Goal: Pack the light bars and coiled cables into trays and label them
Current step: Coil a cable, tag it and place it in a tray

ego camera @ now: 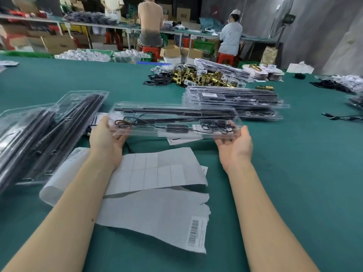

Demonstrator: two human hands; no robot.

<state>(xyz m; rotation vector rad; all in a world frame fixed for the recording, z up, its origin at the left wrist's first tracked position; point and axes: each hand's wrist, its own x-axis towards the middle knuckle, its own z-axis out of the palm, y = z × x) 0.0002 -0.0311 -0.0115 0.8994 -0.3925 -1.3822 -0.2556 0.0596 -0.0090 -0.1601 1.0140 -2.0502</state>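
Teal table (275,173), black light bars (172,110)

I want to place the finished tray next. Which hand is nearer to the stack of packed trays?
Right. The right hand sits just below the stack of packed trays; the left hand holds the tray's far end.
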